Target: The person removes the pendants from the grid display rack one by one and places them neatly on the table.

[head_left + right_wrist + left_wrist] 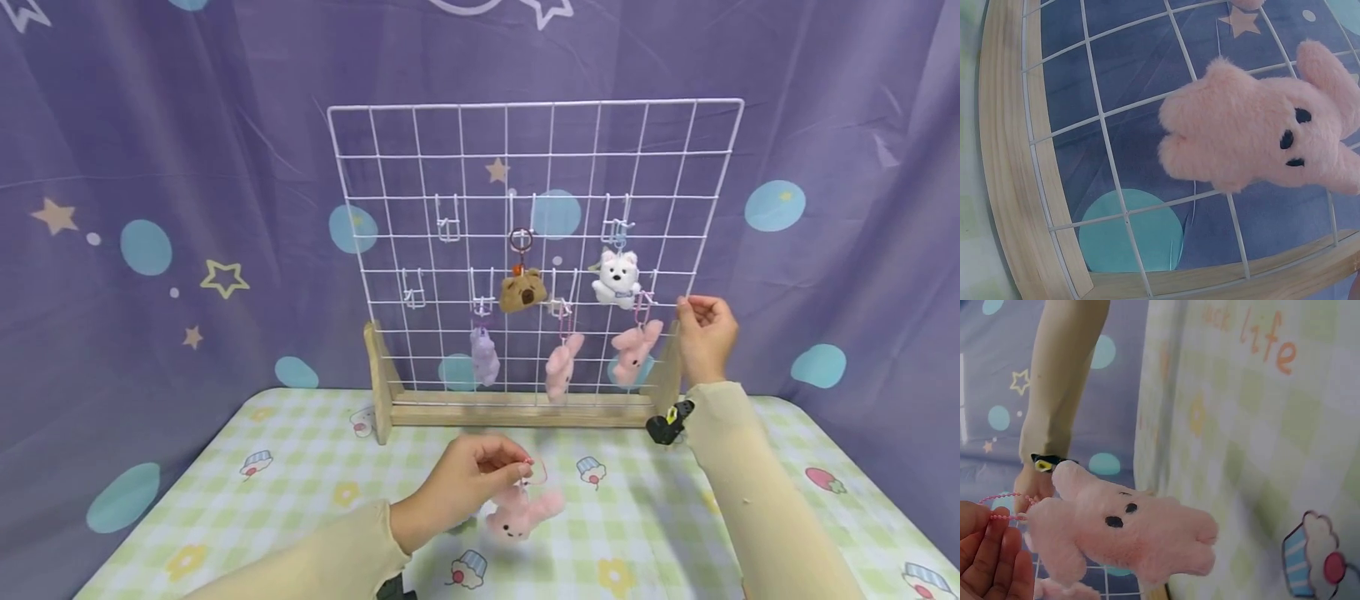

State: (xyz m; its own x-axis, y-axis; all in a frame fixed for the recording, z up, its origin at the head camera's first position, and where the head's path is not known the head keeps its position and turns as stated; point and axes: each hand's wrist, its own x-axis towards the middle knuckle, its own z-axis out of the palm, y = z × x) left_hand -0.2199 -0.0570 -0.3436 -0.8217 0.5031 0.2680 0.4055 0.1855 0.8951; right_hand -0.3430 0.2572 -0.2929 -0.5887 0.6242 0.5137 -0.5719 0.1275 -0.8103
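Observation:
My left hand (465, 475) pinches the pink bead chain (1005, 517) of a pink plush bunny keychain (517, 514), which dangles above the tablecloth. Its dark eyes and long ears show in the left wrist view. My right hand (707, 335) grips the right edge of a white wire grid rack (506, 155) between thumb and fingers. Just left of that hand hangs another pink bunny keychain (636, 353), seen close up in the right wrist view. A third pink bunny (562, 368) hangs further left.
Also on the rack's hooks are a white plush dog (618, 279), a brown plush head (522, 290) and a purple plush (484, 357). Bare hooks (448, 229) stand at upper left and lower left (413, 297). A wooden base (517, 414) carries the grid on the checkered tablecloth (300, 500).

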